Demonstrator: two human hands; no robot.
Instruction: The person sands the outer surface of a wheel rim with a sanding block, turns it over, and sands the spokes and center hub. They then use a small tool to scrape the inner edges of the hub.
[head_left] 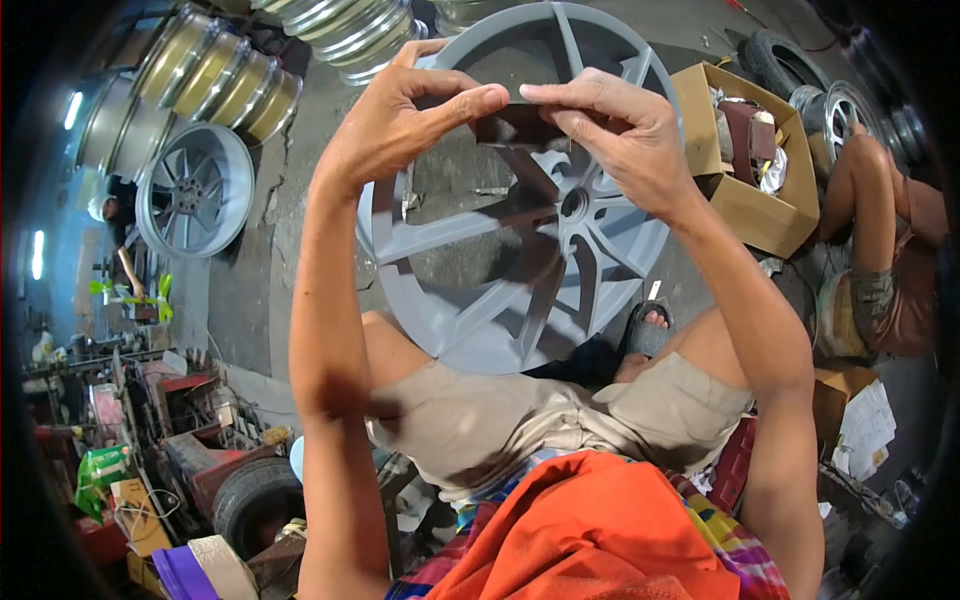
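Observation:
A small dark rectangular piece, perhaps sandpaper, is held up over a large grey wheel rim. My left hand grips its left end, thumb on top and fingers curled behind. At its right end my right hand pinches it between thumb and fingers. The rim lies tilted in front of my knees, its hub and spokes facing up. Part of the rim's upper side is hidden behind my hands and the dark piece.
Stacked rims and another grey rim stand at left. A cardboard box of items is at right, near a seated person. Machine parts and a tyre are at lower left.

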